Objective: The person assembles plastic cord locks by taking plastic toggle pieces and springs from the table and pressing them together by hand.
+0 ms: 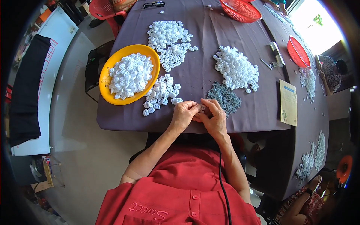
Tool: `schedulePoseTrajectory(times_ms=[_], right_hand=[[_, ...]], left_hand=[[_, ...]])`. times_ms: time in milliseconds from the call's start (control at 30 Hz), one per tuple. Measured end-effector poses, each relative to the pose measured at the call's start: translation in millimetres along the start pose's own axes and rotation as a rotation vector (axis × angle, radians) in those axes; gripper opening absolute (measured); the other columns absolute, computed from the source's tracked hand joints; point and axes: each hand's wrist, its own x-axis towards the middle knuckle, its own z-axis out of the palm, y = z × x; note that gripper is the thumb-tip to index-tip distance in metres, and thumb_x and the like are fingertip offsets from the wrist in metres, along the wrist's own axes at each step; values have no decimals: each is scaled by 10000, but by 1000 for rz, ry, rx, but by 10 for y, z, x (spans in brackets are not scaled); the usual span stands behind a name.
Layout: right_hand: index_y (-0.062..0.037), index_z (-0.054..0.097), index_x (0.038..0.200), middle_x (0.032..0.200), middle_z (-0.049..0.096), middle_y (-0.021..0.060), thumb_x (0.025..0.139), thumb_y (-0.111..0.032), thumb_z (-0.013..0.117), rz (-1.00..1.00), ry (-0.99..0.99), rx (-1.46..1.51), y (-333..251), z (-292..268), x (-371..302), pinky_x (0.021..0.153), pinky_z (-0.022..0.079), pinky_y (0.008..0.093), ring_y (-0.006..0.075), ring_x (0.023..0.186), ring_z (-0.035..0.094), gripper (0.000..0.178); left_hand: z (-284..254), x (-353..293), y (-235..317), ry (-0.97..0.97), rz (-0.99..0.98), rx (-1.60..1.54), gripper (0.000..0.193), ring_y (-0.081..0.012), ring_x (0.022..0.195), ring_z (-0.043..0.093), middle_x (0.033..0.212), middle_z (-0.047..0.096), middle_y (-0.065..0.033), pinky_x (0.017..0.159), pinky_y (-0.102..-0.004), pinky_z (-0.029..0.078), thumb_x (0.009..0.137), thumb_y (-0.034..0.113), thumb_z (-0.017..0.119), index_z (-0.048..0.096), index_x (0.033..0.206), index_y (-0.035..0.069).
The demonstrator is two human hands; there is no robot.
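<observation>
Close to the table's near edge, my left hand (pixel 183 114) and my right hand (pixel 215 119) meet, fingertips pinched around one small white oval plastic piece (pixel 202 108). The fingers cover most of it. Just beyond my right hand lies a heap of small grey pin-like parts (pixel 225 98). Behind that heap is a large mound of white plastic pieces (pixel 236 69). Left of my left hand, a loose group of white oval pieces with dark openings (pixel 163 91) is spread out. A yellow oval plate (pixel 104 75) heaped with similar white pieces stands farther left.
More white pieces (pixel 167 35) lie beyond the plate. Red baskets (pixel 245 14) and eyeglasses (pixel 153 5) sit at the far side. A yellowish booklet (pixel 288 103) rests to the right. Other people work along the right-hand table (pixel 285 165). A black cable (pixel 224 180) hangs down my front.
</observation>
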Motion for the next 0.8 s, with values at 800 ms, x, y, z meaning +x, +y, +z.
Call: schedulePoseTrajectory(times_ms=[800], right_hand=[[-22,649,954,893,624,106,721,-34,646,-216,34,-101,151,36,5,657,513,311,239,763,641,233]], left_hand=[[-61,12,87,-45,-134,-145,137,-155,683,649,793,642,-99,622,-279,583,874,87,575,627,864,-40]])
